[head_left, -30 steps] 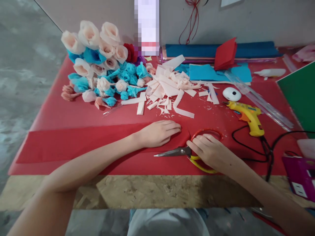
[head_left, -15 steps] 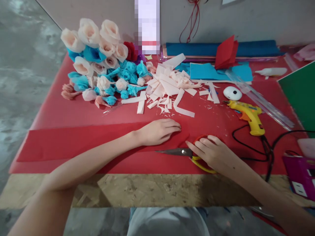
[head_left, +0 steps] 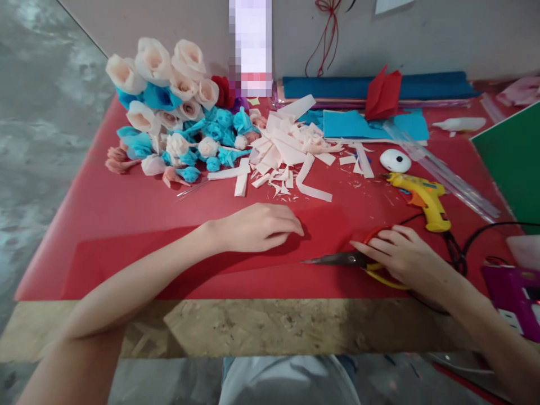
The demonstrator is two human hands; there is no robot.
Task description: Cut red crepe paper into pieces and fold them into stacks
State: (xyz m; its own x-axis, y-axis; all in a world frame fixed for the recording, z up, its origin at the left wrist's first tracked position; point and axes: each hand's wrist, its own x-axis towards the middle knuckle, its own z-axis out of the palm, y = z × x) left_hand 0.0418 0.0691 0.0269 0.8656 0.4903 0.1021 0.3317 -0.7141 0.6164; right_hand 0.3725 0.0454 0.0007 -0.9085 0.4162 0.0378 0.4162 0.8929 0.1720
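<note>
A long strip of red crepe paper (head_left: pixel 324 225) lies along the front of the red-covered table. My left hand (head_left: pixel 264 226) rests palm down on it, fingers stretched to the right and a little bent; the thumb is hidden. To the right, my right hand (head_left: pixel 403 253) grips a pair of scissors (head_left: pixel 337 259) by the handles, one red and one yellow. Their dark blades point left and look closed, with the tips beside the strip's near edge. Against the red table cover (head_left: pixel 236 284), the strip's right end is hard to make out.
Paper flowers (head_left: pixel 177 112) crowd the back left, beside pale paper scraps (head_left: pixel 287 140). Blue paper (head_left: pixel 363 124) and folded red paper (head_left: pixel 383 93) lie behind. A yellow glue gun (head_left: pixel 430 202) with its cord, a white rounded object (head_left: pixel 395 161) and clear sticks (head_left: pixel 447 174) sit right.
The red strip has shifted to the right and turned slightly. My right hand has moved right with the scissors. My left hand has slid a little to the left.
</note>
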